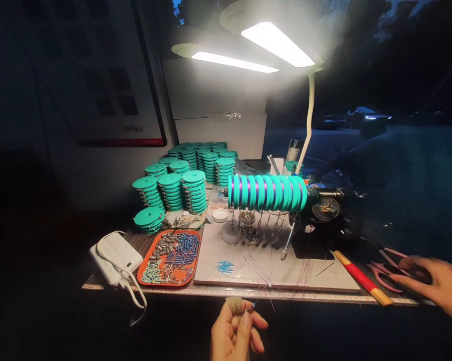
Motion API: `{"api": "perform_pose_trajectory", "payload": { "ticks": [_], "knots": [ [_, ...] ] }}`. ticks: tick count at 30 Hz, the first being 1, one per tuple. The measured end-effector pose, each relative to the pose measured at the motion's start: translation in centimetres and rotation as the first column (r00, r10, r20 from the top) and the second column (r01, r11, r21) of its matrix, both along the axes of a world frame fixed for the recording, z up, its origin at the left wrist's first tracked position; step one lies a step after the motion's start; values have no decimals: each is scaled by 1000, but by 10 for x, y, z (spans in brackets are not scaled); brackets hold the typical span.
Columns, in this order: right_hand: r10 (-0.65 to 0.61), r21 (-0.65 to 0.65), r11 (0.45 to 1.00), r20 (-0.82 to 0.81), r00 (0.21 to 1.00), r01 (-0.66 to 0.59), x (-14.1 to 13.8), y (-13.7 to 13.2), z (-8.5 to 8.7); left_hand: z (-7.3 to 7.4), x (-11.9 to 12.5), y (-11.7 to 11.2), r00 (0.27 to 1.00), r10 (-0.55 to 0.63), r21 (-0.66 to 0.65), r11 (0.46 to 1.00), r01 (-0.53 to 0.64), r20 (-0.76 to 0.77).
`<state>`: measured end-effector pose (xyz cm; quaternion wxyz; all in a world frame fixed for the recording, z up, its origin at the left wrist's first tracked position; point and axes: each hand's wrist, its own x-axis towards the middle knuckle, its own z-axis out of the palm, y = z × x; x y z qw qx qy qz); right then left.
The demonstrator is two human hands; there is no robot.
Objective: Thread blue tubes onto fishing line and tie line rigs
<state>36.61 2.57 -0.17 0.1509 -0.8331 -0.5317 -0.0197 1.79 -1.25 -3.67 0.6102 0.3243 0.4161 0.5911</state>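
Observation:
In the head view, my left hand (238,328) is low at the front, beyond the table edge. Its thumb and fingers pinch a thin line with a small bluish piece (251,307) at its tip. Tan tape (234,305) wraps one finger. My right hand (434,281) reaches in from the right, thumb and fingers apart at the pink handles of the scissors (384,275), which lie on the table. Above the left hand, a row of teal spools (267,192) wound with purple line sits on a horizontal shaft, with small metal fittings hanging below.
An orange tray (191,282) of sorted small parts is left of the pale board (229,281). A white power bank (115,258) with its cable is farther left, stacked teal spools (193,190) behind. A red-banded wooden stick (362,277) lies near the scissors. A lamp (310,115) lights the table.

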Motion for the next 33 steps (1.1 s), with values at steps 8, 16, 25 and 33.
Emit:
{"api": "perform_pose_trajectory", "payload": {
  "ticks": [8, 16, 25, 33],
  "knots": [
    [843, 530, 399, 110, 527, -748, -196, -38, -5, -6, -5, 2, 942, -289, -58, 951, 302, 169],
    [870, 593, 336, 102, 482, -731, -225, -25, -22, -7, -3, 1, 973, -226, -41, 973, 228, 57],
    [812, 498, 427, 156, 562, -755, -210, -19, -23, 40, -35, 28, 849, -65, 111, 983, 144, -524],
    [775, 458, 510, 123, 620, -728, -198, -11, -26, 79, -46, 113, -26, 154, 142, 956, 258, -988]
  ]
}}
